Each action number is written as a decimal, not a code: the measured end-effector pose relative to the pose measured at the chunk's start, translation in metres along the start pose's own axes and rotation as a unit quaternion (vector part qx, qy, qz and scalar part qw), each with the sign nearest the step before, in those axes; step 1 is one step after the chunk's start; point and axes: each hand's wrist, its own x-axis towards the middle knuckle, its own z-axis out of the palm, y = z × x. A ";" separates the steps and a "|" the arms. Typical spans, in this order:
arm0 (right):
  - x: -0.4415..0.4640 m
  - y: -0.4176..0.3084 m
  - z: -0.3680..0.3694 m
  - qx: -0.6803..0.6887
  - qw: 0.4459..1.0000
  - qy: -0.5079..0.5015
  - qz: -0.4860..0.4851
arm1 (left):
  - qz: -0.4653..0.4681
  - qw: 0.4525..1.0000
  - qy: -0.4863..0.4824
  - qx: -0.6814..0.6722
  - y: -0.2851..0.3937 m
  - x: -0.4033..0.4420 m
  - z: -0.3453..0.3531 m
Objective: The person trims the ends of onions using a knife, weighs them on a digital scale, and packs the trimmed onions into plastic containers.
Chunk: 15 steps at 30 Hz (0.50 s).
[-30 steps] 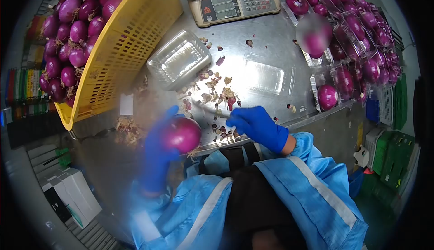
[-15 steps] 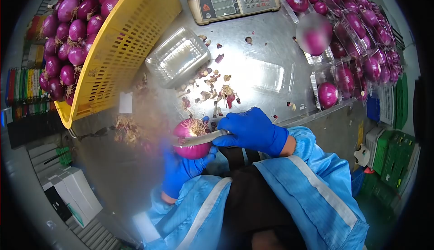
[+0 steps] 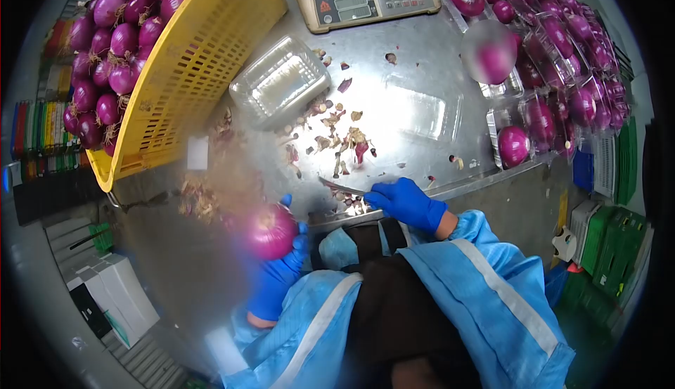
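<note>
- The left hand (image 3: 278,276), in a blue glove, has its grip curled around a large, round, glossy purple onion (image 3: 272,232), cupping it from below and from the right; haze blurs the far side, so I cannot tell how the fingers sit there.
- That onion is near the front edge of the grey metal bench (image 3: 394,44), well apart from the blade.
- The right hand (image 3: 408,204), also blue-gloved, has its grip narrowed on a thin metal knife (image 3: 341,186), tip toward the left; whether the blade touches the bench is unclear.
- The onion's smooth, rounded skin could slip in the glove if the hold is loose, and it could drop past the edge.
- The knife's tip points toward the left hand's side, so a careless swing or slip could nick the glove or fingers.
- Dry brown and purple peel scraps (image 3: 344,143) lie loose below the clear rectangular plastic tray (image 3: 309,97); a brushing sleeve could scatter them or shift the tray.
</note>
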 end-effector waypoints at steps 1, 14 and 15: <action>-0.002 -0.017 0.001 0.039 0.999 0.021 0.002 | 0.025 0.999 -0.005 0.019 0.005 -0.006 0.006; 0.021 -0.068 -0.048 -0.079 0.979 0.060 -0.180 | -0.155 0.987 -0.028 0.039 -0.016 0.002 0.020; 0.020 -0.065 -0.050 -0.099 0.978 0.048 -0.176 | -0.170 0.984 -0.044 0.032 -0.018 0.002 0.024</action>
